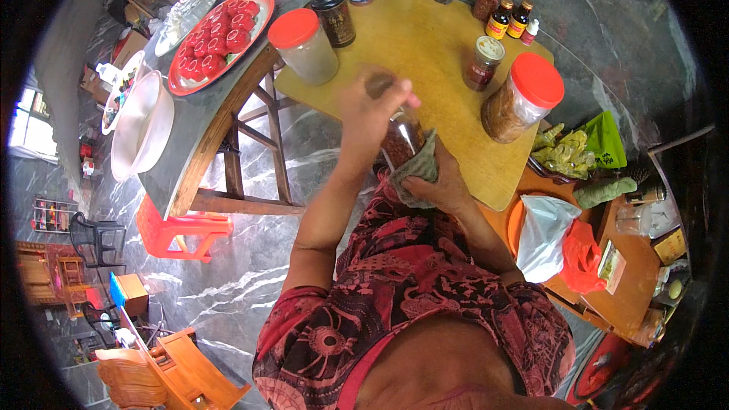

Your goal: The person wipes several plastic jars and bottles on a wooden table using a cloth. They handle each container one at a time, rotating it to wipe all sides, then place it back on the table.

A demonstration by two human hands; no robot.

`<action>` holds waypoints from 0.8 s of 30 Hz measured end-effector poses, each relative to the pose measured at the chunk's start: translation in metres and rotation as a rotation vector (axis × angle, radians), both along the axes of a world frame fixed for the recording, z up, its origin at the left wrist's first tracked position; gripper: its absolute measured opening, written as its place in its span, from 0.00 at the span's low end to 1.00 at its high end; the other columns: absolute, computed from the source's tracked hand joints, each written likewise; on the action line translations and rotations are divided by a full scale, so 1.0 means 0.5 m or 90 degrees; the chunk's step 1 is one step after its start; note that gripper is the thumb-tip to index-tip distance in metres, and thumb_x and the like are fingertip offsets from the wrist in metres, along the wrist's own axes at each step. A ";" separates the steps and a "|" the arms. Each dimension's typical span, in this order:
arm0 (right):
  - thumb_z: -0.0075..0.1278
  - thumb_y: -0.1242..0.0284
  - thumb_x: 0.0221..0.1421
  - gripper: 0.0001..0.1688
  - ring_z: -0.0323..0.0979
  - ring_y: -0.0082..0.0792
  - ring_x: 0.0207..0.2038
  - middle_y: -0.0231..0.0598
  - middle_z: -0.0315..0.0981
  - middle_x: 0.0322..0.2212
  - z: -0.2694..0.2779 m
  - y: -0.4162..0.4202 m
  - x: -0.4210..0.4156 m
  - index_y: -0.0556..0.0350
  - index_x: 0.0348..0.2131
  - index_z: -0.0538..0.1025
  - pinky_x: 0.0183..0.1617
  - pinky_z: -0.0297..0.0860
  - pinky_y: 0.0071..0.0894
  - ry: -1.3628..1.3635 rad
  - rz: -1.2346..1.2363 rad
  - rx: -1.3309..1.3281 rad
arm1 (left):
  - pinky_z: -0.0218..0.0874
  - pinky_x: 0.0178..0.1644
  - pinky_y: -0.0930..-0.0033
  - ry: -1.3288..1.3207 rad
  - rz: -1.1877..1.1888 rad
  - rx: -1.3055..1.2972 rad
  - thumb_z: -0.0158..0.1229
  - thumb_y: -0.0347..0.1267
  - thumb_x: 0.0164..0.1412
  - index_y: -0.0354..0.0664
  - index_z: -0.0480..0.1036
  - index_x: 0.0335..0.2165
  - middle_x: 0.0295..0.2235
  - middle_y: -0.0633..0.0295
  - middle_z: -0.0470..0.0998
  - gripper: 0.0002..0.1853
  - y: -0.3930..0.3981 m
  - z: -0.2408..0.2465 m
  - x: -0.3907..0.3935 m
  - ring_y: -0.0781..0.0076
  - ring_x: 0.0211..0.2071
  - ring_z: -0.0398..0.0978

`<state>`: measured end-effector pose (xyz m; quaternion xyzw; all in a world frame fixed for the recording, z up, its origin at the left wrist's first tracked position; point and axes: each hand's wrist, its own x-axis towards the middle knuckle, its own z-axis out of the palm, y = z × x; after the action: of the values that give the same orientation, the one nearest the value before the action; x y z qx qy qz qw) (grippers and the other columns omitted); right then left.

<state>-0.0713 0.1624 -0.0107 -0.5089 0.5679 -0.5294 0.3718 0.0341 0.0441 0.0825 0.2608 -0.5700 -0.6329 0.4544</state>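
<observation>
My left hand (370, 105), blurred, is curled around a dark round cap (380, 85) at the top of a clear bottle (402, 139). Whether the cap sits on the bottle's neck cannot be made out. Dark reddish-brown bits fill much of the bottle, which is tilted. Lower down, my right hand (441, 179) grips the bottle through a grey-green cloth (418, 173). Both hands are at the near edge of a yellow wooden table top (421, 40).
Red-lidded jars (310, 57) (524, 97), a smaller jar (483, 64) and a dark brown bottle (335, 17) stand on the yellow top. Left are a tray of red items (267, 5) and a white basin (142, 125). Plastic bags (547, 233) lie right. A red stool (182, 228) stands below left.
</observation>
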 end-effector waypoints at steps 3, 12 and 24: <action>0.61 0.65 0.35 0.44 0.67 0.34 0.42 0.45 0.68 0.39 0.025 -0.003 0.003 0.62 0.50 0.60 0.48 0.63 0.33 -0.004 -0.021 -0.020 | 0.64 0.29 0.74 0.030 -0.032 -0.105 0.57 0.28 0.51 0.33 0.64 0.30 0.22 0.58 0.72 0.11 0.021 -0.019 -0.016 0.74 0.24 0.73; 0.52 0.68 0.46 0.27 0.66 0.27 0.39 0.35 0.68 0.36 0.040 -0.027 -0.017 0.65 0.44 0.66 0.44 0.64 0.27 -0.280 0.039 -0.077 | 0.55 0.51 0.63 0.040 -0.299 -0.114 0.53 0.22 0.51 0.37 0.63 0.29 0.33 0.58 0.71 0.07 0.030 -0.063 -0.018 0.68 0.46 0.66; 0.61 0.62 0.37 0.41 0.66 0.40 0.45 0.49 0.68 0.40 0.071 -0.038 0.003 0.63 0.48 0.63 0.51 0.60 0.36 -0.006 0.065 0.003 | 0.63 0.40 0.71 0.071 -0.079 0.122 0.53 0.30 0.53 0.30 0.69 0.31 0.34 0.52 0.74 0.11 0.005 -0.023 0.017 0.63 0.40 0.73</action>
<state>-0.0698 0.1434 0.0248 -0.5334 0.5409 -0.5109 0.4024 0.0427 0.0465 0.0710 0.2316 -0.4961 -0.7248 0.4183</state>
